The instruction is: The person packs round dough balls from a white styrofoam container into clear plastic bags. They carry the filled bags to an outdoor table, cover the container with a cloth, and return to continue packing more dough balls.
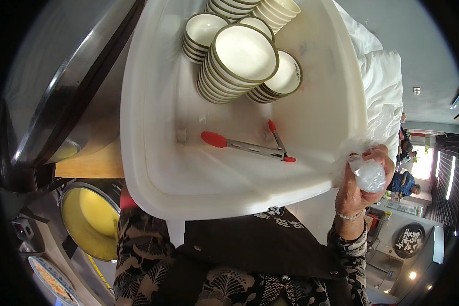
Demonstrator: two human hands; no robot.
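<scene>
A large white plastic tub [149,183] is right before me, in front of my apron. Inside it are several stacks of white bowls with dark green rims [244,53] and a stack of cream bowls [277,13]. Metal tongs with red tips [252,149] rest on the tub's bottom, nearer to me. At the tub's right edge my right hand [371,176] is closed around a crumpled clear plastic bag [370,175], part of which puffs out behind the knuckles. My left hand is out of view; its patterned sleeve [141,233] runs up to the tub's left side.
To the left stand a metal pot of yellow liquid [91,218], a wooden surface [91,157] and a patterned dish of food [53,281]. White crumpled sheeting [380,80] lies along the tub's right side. People [403,183] are in the background at far right.
</scene>
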